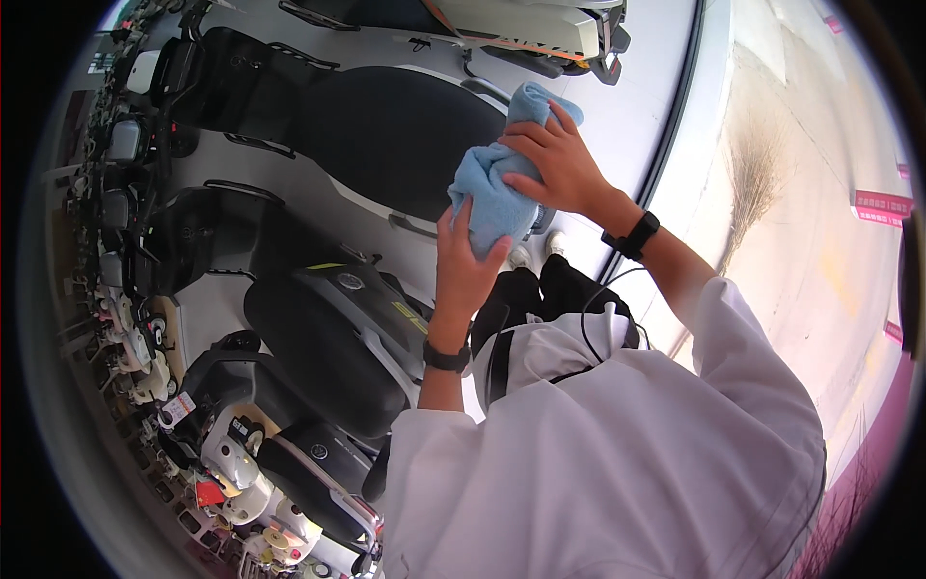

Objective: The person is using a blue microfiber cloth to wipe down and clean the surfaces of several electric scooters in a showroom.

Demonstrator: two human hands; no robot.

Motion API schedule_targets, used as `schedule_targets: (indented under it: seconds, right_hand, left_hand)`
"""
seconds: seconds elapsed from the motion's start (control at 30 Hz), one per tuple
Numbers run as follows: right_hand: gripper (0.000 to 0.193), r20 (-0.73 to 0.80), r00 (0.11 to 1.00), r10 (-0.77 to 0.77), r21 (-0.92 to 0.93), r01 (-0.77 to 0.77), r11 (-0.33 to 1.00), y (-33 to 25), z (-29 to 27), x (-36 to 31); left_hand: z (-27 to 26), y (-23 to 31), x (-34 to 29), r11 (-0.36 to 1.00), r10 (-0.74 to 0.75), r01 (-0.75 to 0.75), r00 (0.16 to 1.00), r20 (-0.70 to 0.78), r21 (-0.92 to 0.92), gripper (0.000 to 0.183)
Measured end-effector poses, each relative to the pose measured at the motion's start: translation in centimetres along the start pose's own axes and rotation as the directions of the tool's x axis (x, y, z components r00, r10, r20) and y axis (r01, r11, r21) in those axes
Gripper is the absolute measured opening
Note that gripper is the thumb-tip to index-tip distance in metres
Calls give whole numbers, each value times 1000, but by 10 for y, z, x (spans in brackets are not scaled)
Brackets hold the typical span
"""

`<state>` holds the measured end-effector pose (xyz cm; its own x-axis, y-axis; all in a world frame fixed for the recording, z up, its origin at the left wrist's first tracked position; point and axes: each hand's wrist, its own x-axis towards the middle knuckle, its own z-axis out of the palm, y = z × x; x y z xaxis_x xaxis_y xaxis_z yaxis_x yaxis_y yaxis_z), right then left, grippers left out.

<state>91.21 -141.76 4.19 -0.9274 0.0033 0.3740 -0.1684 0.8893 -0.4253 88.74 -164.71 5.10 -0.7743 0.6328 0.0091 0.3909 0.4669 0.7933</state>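
A light blue cloth [497, 183] is bunched up between my two hands, over the rear end of a scooter's black seat [405, 130]. My left hand [466, 261] grips the cloth's lower near part, thumb and fingers pressed into it. Higher up and to the right, my right hand [555, 159] is closed on the other part, its fingers bent over a fold. The cloth hides the tail of the scooter. Whether it touches the seat I cannot tell.
Another scooter with a black seat [323, 352] stands close on my left, and several more are parked beyond it. A pale-bodied scooter [531, 34] is at the top. A straw broom [752, 179] lies to the right, past a dark door track [675, 106].
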Motion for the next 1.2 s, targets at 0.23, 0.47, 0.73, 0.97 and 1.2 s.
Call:
schedule_targets:
  seconds: [0.23, 0.47, 0.73, 0.97, 1.2]
  right_hand:
    - [32, 72, 996, -54, 35, 51, 998, -58, 16, 1]
    - [33, 148, 957, -249, 100, 236, 967, -56, 9, 1]
    - [21, 192, 975, -110, -22, 116, 993, -8, -12, 24]
    - [22, 133, 988, -80, -39, 86, 996, -84, 21, 3]
    - [29, 173, 930, -324, 45, 321, 946, -67, 18, 8]
  left_hand:
    - [7, -16, -27, 995, -36, 25, 992, -122, -92, 63]
    - [12, -27, -47, 973, -43, 14, 992, -118, -232, 45]
    - [15, 19, 39, 964, 263, -249, 933, -244, 89, 25]
    - [2, -38, -32, 997, 20, -36, 976, -219, -68, 21]
    - [0, -28, -36, 985, -67, 27, 971, -229, -173, 29]
